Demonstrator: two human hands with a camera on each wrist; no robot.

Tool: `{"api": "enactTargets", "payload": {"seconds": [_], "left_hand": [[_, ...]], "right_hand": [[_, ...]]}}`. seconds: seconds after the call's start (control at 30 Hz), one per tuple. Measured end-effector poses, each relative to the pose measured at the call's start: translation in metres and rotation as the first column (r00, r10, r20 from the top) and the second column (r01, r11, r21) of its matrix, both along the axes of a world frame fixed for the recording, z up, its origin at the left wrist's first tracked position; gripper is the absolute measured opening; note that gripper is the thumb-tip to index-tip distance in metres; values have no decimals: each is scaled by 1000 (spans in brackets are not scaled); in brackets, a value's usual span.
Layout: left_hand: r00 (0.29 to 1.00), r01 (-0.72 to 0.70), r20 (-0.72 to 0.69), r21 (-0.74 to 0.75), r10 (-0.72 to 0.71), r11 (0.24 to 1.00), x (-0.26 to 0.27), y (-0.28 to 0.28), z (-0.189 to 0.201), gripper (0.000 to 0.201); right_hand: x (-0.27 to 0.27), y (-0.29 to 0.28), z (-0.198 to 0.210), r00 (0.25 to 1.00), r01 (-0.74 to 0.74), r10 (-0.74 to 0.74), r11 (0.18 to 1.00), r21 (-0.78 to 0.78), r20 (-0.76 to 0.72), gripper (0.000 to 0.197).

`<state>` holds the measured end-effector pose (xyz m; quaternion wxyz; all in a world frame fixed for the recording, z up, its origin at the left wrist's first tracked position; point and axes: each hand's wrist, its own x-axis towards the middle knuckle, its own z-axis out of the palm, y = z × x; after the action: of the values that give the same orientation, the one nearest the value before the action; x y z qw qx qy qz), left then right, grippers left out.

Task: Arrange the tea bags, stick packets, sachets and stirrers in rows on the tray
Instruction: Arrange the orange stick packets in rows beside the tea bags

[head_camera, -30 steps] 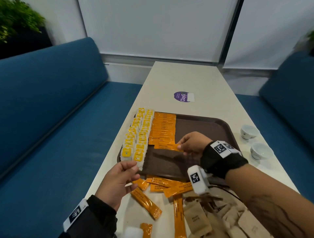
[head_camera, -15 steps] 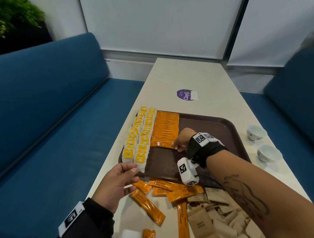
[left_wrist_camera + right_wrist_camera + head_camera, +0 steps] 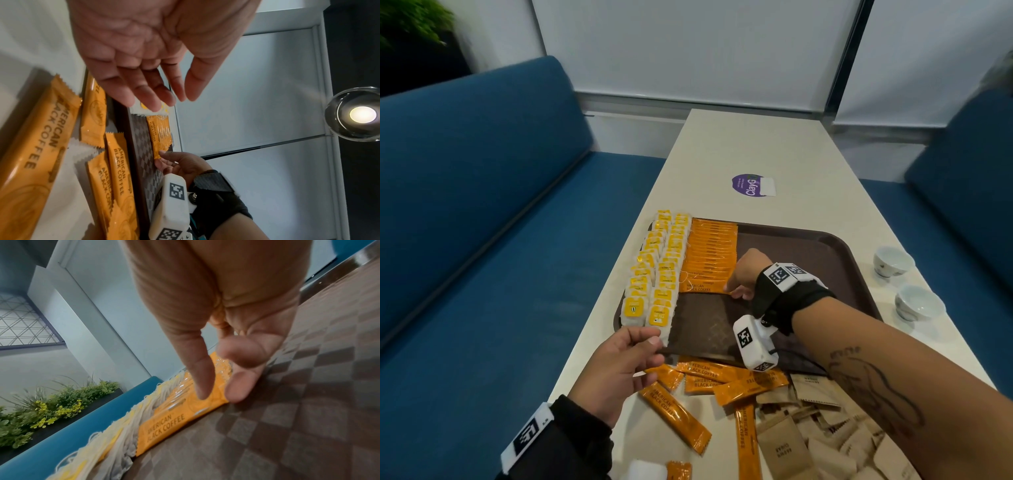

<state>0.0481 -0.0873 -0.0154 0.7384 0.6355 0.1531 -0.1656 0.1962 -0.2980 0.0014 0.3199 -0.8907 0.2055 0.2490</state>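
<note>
While my right hand (image 3: 744, 274) pinches the near stick packet (image 3: 700, 287) at the end of the orange row on the tray (image 3: 808, 246), my left hand (image 3: 619, 366) hovers loose and empty at the tray's near left corner, just beside the tea bags (image 3: 650, 274). Loose packets (image 3: 674, 416) and brown sachets (image 3: 822, 435) lie on the counter (image 3: 774, 147) below the tray's near edge.

Two white cups (image 3: 905, 284) right of the tray, purple sticker (image 3: 750, 185) farther up the table, blue benches (image 3: 476, 212) either side.
</note>
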Motion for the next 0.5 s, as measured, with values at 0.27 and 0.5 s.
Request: {"api": "enactTargets", "payload": {"seconds": [0.27,0.5], "left_hand": [[1000,-17,-22,-4,17,1000,-2,0,-1,10],[995,1,95,140,-14,990,-4,7,9,8]], "right_hand": [[-4,-3,-2,999,-45,45,999,21,26,40],[-27,-17,22,988,-59,56,998,19,141,46]]}}
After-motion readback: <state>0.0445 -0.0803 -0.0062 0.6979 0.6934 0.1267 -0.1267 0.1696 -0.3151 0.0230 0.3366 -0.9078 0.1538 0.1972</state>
